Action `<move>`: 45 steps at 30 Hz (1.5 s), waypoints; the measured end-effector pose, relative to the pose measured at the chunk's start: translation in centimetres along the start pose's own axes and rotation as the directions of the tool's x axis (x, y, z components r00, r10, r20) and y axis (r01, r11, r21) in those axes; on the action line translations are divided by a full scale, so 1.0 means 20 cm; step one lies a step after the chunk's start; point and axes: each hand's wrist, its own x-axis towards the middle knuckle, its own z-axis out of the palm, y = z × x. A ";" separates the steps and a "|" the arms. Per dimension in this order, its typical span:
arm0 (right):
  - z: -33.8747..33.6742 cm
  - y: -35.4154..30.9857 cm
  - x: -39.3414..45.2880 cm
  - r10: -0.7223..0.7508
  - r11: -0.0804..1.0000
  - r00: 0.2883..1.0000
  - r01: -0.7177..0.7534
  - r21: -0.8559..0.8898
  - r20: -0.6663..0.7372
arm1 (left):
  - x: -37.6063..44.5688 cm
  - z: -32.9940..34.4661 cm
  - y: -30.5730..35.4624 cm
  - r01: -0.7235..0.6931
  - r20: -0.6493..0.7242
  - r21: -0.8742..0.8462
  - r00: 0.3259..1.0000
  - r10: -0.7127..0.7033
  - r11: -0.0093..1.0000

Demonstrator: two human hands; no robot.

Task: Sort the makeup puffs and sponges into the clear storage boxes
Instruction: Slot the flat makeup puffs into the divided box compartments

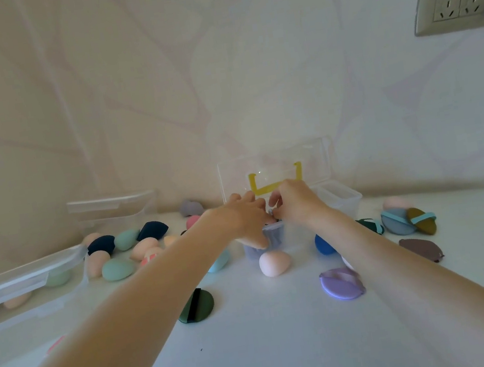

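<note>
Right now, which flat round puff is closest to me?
The dark green puff with the black strap. It lies lowest on the white table, left of the purple puff, which sits slightly farther back. The others lie near the boxes.

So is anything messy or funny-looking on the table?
Nothing looks broken or spilled. Loose sponges and puffs lie scattered on the white table, like the pink sponge and purple puff, not yet sorted. Both hands work at the open clear box.

Both hands (240, 215) at clear box (273, 235), sponges (274, 262) scattered on table (273, 335)
</note>
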 end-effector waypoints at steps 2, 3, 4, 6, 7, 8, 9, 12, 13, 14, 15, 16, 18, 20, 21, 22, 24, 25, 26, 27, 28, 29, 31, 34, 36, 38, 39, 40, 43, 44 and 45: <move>0.01 0.01 0.01 -0.016 1.000 1.000 0.016 -0.008 -0.014 | 0.01 0.00 0.00 0.005 -0.013 -0.002 1.000 -0.005 1.000; 0.01 0.01 0.01 -0.022 1.000 1.000 0.022 -0.004 -0.022 | 0.01 0.00 -0.01 0.009 -0.022 -0.030 1.000 -0.009 1.000; 0.01 0.01 0.01 -0.028 1.000 0.999 0.028 0.005 -0.022 | 0.02 0.01 -0.02 0.010 -0.029 -0.065 0.999 -0.012 0.998; 0.01 0.02 0.01 -0.033 0.999 0.999 0.033 0.024 0.010 | 0.01 0.01 -0.05 0.012 -0.039 -0.137 0.999 -0.018 0.990; 0.01 0.01 0.01 -0.034 0.999 0.999 0.033 0.033 0.040 | 0.01 0.02 -0.06 0.013 -0.040 -0.171 0.999 -0.020 0.985; 0.01 0.01 0.00 -0.035 0.999 0.997 0.032 0.040 0.073 | 0.01 0.02 -0.07 0.018 -0.039 -0.198 0.999 -0.026 0.980; 0.01 0.01 0.00 -0.037 0.999 0.995 0.034 0.037 0.094 | 0.02 0.03 -0.08 0.025 -0.035 -0.225 0.999 -0.034 0.974; 0.02 -0.01 0.00 -0.027 0.999 0.994 0.029 -0.023 0.108 | 0.03 0.05 -0.09 0.081 0.026 -0.287 0.997 -0.077 0.955; 0.04 -0.02 0.00 -0.027 0.999 0.995 0.032 -0.044 0.097 | 0.03 0.06 -0.09 0.100 0.050 -0.297 0.995 -0.089 0.950; 0.05 -0.02 0.00 -0.029 0.998 0.996 0.034 -0.060 0.080 | 0.02 0.06 -0.08 0.115 0.077 -0.293 0.992 -0.096 0.949; 0.06 -0.02 0.00 -0.031 0.997 0.998 0.034 -0.065 0.056 | 0.03 0.06 -0.08 0.120 0.092 -0.271 0.991 -0.099 0.955; 0.07 -0.02 0.00 -0.024 0.998 0.999 0.026 -0.058 0.036 | 0.03 0.06 -0.07 0.114 0.099 -0.228 0.991 -0.093 0.967; 0.07 -0.02 0.00 -0.004 0.999 1.000 0.004 -0.041 0.022 | 0.03 0.07 -0.05 0.092 0.058 -0.168 0.995 -0.083 0.982; 0.06 -0.02 0.00 0.004 0.999 0.999 -0.003 -0.036 0.042 | 0.02 0.05 -0.06 0.096 -0.006 -0.228 0.995 -0.100 0.969; 0.06 -0.02 -0.01 0.000 1.000 0.999 0.002 -0.030 0.051 | 0.01 0.04 -0.06 0.092 -0.044 -0.290 0.993 -0.109 0.953; 0.04 -0.02 -0.02 -0.004 1.000 0.998 0.005 -0.013 0.059 | -0.01 0.03 -0.07 0.074 -0.085 -0.345 0.990 -0.110 0.936; 0.01 -0.01 -0.04 -0.011 0.999 0.999 0.009 0.042 0.039 | -0.04 0.00 -0.06 0.046 -0.154 -0.391 0.981 -0.115 0.919; -0.01 0.00 -0.06 -0.009 0.997 1.000 0.009 0.075 0.002 | -0.06 -0.02 -0.05 0.038 -0.199 -0.387 0.972 -0.123 0.921; -0.04 0.02 -0.08 -0.005 0.994 0.999 0.010 0.105 -0.049 | -0.07 -0.03 -0.04 0.033 -0.250 -0.380 0.958 -0.137 0.924; -0.08 0.03 -0.09 -0.004 0.993 0.994 0.017 0.120 -0.109 | -0.08 -0.05 -0.03 0.026 -0.313 -0.380 0.937 -0.155 0.924; -0.12 0.05 -0.10 0.009 0.992 0.985 0.013 0.124 -0.172 | -0.07 -0.06 -0.01 0.012 -0.376 -0.391 0.911 -0.172 0.920; -0.17 0.07 -0.12 0.036 0.993 0.972 -0.008 0.120 -0.231 | -0.07 -0.07 0.03 -0.011 -0.432 -0.400 0.884 -0.178 0.916; -0.26 0.16 -0.15 0.111 0.993 0.948 -0.092 0.076 -0.300 | -0.05 -0.10 0.11 -0.068 -0.491 -0.403 0.858 -0.152 0.913; -0.34 0.32 -0.23 0.210 0.968 0.963 -0.229 -0.102 -0.169 | 0.00 -0.11 0.24 -0.109 -0.448 -0.370 0.891 -0.075 0.923; -0.33 0.40 -0.29 0.249 0.952 0.968 -0.242 -0.189 0.015 | 0.03 -0.11 0.28 -0.101 -0.411 -0.361 0.910 -0.061 0.927; -0.30 0.45 -0.34 0.247 0.948 0.957 -0.206 -0.244 0.152 | 0.05 -0.11 0.29 -0.094 -0.396 -0.358 0.916 -0.060 0.929; -0.30 0.47 -0.37 0.236 0.949 0.956 -0.188 -0.253 0.175 | 0.05 -0.11 0.30 -0.093 -0.390 -0.353 0.919 -0.056 0.931; -0.30 0.47 -0.38 0.225 0.953 0.956 -0.176 -0.248 0.187 | 0.05 -0.11 0.30 -0.093 -0.382 -0.349 0.923 -0.052 0.932; -0.32 0.49 -0.40 0.203 0.960 0.951 -0.146 -0.239 0.235 | 0.05 -0.11 0.31 -0.101 -0.363 -0.347 0.931 -0.034 0.932; -0.32 0.49 -0.40 0.205 0.958 0.944 -0.139 -0.253 0.259 | 0.05 -0.10 0.31 -0.105 -0.354 -0.347 0.935 -0.026 0.932; -0.32 0.49 -0.40 0.205 0.954 0.938 -0.128 -0.271 0.279 | 0.05 -0.10 0.32 -0.108 -0.347 -0.346 0.938 -0.021 0.932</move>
